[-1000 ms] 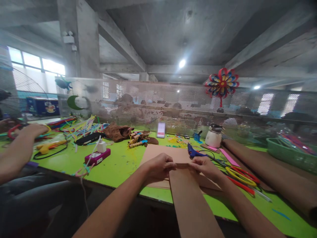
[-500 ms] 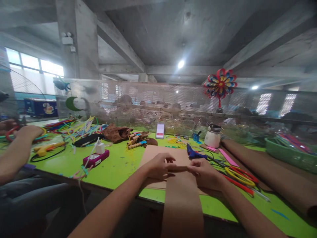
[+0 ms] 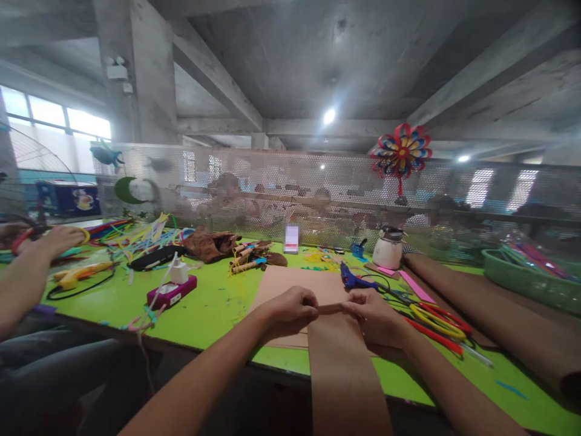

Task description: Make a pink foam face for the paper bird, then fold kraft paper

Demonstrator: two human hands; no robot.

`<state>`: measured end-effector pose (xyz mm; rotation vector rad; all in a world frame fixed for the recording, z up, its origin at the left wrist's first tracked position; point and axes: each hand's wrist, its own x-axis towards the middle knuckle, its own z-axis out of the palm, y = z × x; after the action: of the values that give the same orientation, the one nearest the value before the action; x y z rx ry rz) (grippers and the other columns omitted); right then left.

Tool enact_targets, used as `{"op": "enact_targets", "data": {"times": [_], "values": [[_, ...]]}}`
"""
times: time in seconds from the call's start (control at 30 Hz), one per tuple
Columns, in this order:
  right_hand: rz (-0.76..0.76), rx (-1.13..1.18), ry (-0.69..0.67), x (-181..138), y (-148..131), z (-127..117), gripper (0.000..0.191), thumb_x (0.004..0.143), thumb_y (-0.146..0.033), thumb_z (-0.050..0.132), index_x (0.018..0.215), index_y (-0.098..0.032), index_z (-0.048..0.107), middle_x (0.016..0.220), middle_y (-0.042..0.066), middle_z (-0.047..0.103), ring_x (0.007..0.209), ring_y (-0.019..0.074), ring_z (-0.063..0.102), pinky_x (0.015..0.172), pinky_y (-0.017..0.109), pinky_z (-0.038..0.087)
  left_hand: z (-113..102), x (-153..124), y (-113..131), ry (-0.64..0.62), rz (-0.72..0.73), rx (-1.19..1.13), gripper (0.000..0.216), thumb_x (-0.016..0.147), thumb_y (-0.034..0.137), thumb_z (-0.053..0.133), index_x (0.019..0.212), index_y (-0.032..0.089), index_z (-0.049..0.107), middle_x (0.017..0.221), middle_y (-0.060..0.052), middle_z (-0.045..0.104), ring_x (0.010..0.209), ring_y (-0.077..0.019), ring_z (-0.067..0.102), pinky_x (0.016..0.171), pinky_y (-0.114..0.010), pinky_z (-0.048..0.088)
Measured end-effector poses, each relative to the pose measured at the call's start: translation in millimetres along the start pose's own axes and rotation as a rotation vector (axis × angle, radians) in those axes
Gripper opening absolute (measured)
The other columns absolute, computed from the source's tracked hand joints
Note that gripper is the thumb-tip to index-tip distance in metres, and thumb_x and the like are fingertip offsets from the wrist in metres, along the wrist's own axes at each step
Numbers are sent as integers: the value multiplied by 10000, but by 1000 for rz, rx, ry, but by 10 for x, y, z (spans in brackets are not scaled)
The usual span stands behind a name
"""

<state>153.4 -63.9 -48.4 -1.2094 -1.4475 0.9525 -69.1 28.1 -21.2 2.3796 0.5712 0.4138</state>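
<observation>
A long strip of brown paper hangs over the table's front edge, its far end folded or rolled into a narrow band. At the left end of that band my left hand pinches the paper between thumb and fingers. My right hand grips the band's other end, thumb on the near side. Beneath both hands lie flat sheets of light brown card. Just beyond my right hand rests a blue glue gun.
Scissors with red and yellow handles lie at right, beside a long brown paper roll and a green basket. A purple power strip sits left. At far left, a co-worker's hands hold coloured strips. A mesh divider stands behind.
My left hand's fingers have closed down onto the paper band. The strip's hanging part has swung slightly right. My right hand keeps its pinch.
</observation>
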Motion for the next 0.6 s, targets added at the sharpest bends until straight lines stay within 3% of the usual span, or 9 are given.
{"op": "enact_targets", "data": {"times": [0.2,0.4,0.47,0.53,0.6], "values": [[-34,-21,7,-9,-166,-73,340,636,-444,751,597,-151,582,512,-39,492,479,85,418,479,227,308,-10,-24,-52,-28,-68,-205,179,712,285,576,767,123,627,624,22,529,568,-99,445,546,-217,340],[-146,180,102,-9,-215,-113,342,753,-484,648,683,-151,615,566,-5,561,515,91,467,519,229,362,-56,-31,-33,-71,37,-490,281,661,364,722,747,111,637,657,10,558,614,-97,469,599,-218,358],[-114,173,-2,-45,-236,-48,293,724,-423,696,847,-160,663,695,16,627,622,118,544,602,243,418,-25,-37,-15,-154,20,-585,326,639,387,757,771,106,657,673,4,572,623,-97,478,614,-221,369],[-53,129,-234,-104,-303,36,401,682,-349,739,1045,-199,661,891,47,671,797,178,603,717,295,458,29,-55,8,-233,-20,-689,353,613,391,786,792,109,672,665,8,571,610,-94,477,614,-228,378],[-67,29,-417,-167,-403,110,377,694,-342,721,1043,-204,688,992,66,665,918,219,596,797,332,457,87,-86,35,-278,-54,-785,347,586,362,813,788,113,681,658,10,569,610,-97,486,625,-242,394]]}}
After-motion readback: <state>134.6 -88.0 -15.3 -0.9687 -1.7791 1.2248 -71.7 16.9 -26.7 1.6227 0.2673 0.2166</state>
